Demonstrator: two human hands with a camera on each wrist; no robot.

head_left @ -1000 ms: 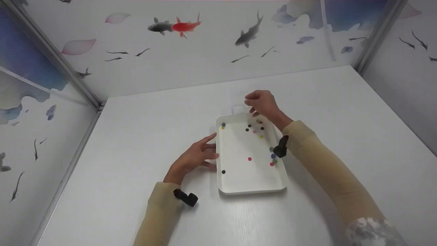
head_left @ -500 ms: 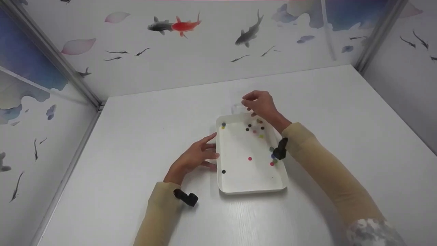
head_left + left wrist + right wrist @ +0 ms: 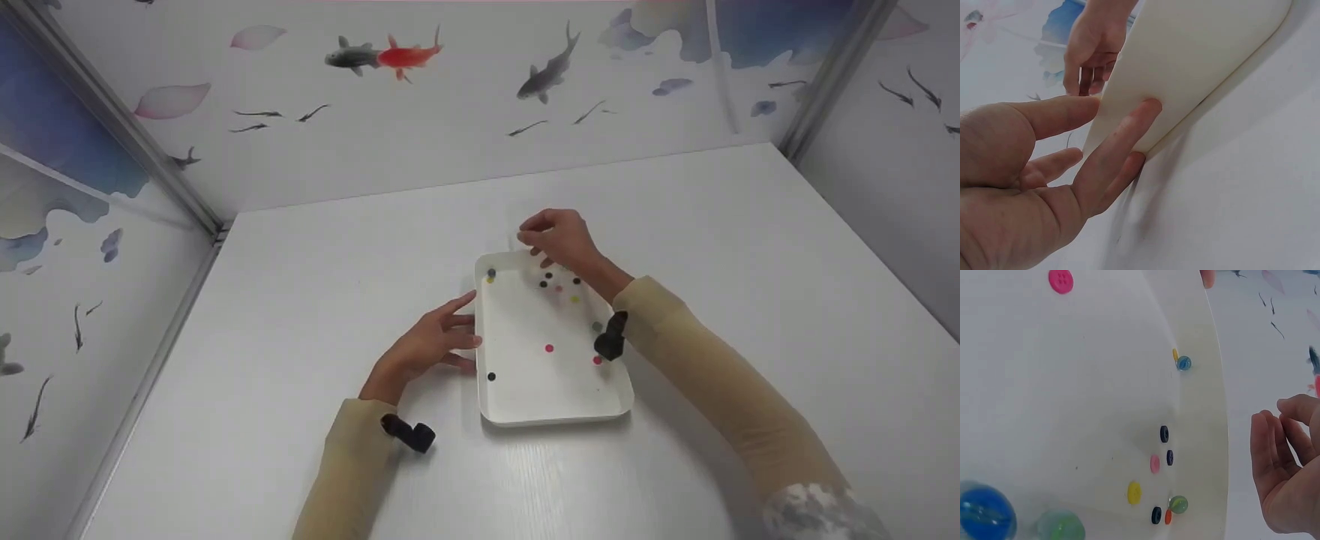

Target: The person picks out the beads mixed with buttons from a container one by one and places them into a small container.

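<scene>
A white tray point(image 3: 525, 397) holds loose buttons and marbles. My left hand point(image 3: 427, 343) rests against its left side, and in the left wrist view the extended fingers point(image 3: 1120, 138) touch the outer wall. Beyond the tray's far rim, my right hand point(image 3: 561, 240) hangs with thumb and forefinger drawn together, over a clear container point(image 3: 513, 241) that it mostly covers. I cannot tell whether a small thing is between those fingertips. The right wrist view shows a pink button point(image 3: 1154, 463), a yellow button point(image 3: 1134, 493) and a green marble point(image 3: 1178, 504) near the tray wall.
A blue marble point(image 3: 987, 512) lies by the tray's right side, partly behind the right wrist camera point(image 3: 611, 339) in the head view. A black button point(image 3: 491, 376) sits near the left wall. Fish-patterned panels point(image 3: 480, 150) enclose the white table point(image 3: 300, 300).
My right hand has moved left and slightly nearer to me, lower over the clear container, covering more of it. The left hand and the tray stay in place.
</scene>
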